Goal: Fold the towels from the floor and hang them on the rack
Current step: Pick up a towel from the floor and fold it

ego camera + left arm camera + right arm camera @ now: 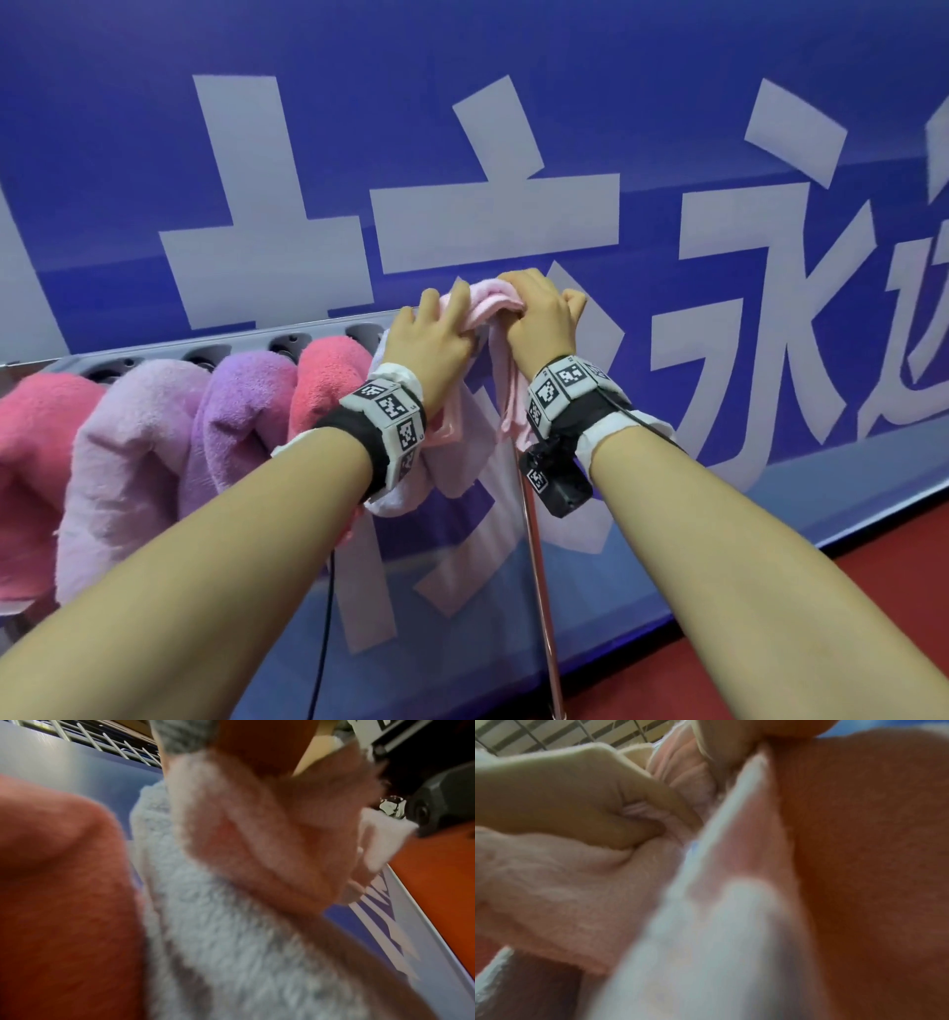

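Note:
A pale pink towel [490,303] is bunched over the right end of the grey wall rack [154,354]. My left hand [441,329] grips it from the left and my right hand [534,313] curls over its top from the right. In the right wrist view, curled fingers [634,811] pinch a fold of the pale pink towel [552,892]. The left wrist view shows the pale pink towel [257,841] hanging across a white fluffy towel [218,933]. Several towels hang to the left: pink [36,462], pale lilac [128,462], purple [241,411] and coral [328,375].
A blue banner wall [462,128] with large white characters stands right behind the rack. A thin metal pole [539,591] runs down below my right wrist, and a black cable [323,642] hangs under the towels. Red floor [873,642] lies at the lower right.

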